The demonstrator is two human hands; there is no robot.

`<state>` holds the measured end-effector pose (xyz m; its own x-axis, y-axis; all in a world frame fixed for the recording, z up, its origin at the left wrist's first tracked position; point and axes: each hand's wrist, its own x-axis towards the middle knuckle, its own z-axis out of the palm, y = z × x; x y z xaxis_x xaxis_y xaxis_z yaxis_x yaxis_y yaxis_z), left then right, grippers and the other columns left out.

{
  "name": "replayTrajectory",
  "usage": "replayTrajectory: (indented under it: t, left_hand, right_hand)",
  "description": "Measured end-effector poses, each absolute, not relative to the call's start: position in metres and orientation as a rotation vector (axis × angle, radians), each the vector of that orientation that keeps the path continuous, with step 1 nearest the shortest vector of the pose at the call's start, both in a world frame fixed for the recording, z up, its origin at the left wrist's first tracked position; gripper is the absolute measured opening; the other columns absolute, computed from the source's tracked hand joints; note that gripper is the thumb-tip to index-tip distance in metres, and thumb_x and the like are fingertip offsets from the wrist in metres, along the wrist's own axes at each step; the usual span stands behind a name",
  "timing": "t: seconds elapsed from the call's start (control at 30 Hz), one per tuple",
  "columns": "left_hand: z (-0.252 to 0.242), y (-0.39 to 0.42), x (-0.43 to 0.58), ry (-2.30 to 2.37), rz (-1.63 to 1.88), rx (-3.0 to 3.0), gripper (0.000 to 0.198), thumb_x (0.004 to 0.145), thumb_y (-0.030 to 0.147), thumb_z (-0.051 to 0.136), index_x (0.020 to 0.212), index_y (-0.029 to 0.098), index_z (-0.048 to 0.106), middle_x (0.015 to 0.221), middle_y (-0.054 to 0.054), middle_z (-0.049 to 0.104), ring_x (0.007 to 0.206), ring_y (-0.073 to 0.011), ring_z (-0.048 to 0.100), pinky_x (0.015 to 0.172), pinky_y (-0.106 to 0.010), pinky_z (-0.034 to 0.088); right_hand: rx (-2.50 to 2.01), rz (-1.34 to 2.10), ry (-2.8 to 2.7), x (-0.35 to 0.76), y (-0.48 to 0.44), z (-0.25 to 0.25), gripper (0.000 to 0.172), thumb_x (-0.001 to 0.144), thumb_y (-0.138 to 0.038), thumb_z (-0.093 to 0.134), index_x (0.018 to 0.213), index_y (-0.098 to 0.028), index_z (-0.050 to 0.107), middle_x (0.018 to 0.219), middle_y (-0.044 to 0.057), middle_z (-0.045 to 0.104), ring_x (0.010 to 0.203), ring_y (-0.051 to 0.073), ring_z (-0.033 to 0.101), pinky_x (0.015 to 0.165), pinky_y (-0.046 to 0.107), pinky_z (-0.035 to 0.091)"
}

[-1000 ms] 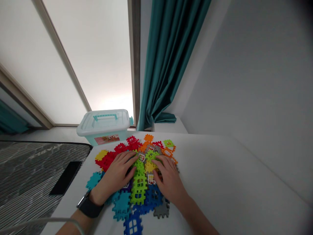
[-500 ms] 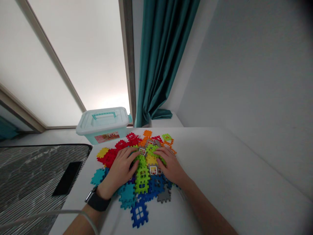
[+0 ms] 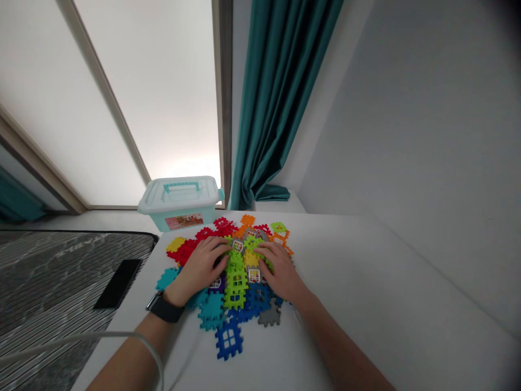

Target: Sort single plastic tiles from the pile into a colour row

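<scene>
Tile pile under left grip, right grip, touching.

Bare white surface open right of the heap of colourful interlocking plastic tiles, pale teal lidded plastic box blocking the far-left edge, thin white cable crossing near left, grey wall bounding the right

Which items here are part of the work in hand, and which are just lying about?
In hand: pile of coloured interlocking tiles, left hand and right hand resting on it.
Lying about: lidded plastic box behind the pile, black phone left of the pile, teal curtain.
</scene>
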<state>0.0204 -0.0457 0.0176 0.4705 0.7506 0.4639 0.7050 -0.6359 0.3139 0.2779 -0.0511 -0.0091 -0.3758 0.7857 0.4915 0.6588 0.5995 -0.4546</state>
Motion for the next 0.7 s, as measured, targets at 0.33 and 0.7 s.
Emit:
replayTrajectory:
  t: [0.33,0.7]
  left_hand:
    - [0.022,-0.042,0.009,1.276,0.953,2.599,0.023,0.099,0.026,0.048,0.105,0.020,0.069,0.112,-0.009,0.069,0.106,-0.0242,0.063,0.096,-0.042,0.053]
    - [0.019,-0.042,0.014,1.222,1.045,2.587,0.018,0.097,0.021,0.051,0.098,0.021,0.069,0.101,-0.008,0.070,0.097,-0.0226,0.064,0.088,-0.038,0.054]
  right_hand:
    - [-1.210,0.265,-1.834,0.315,-0.021,-0.012,0.030,0.095,-0.023,0.047,0.119,-0.020,0.065,0.116,0.012,0.068,0.114,0.027,0.062,0.104,0.050,0.049]
    - [-1.088,0.223,-2.032,0.285,-0.042,-0.006,0.025,0.094,-0.018,0.052,0.114,-0.024,0.067,0.111,0.009,0.069,0.110,0.027,0.061,0.101,0.048,0.047]
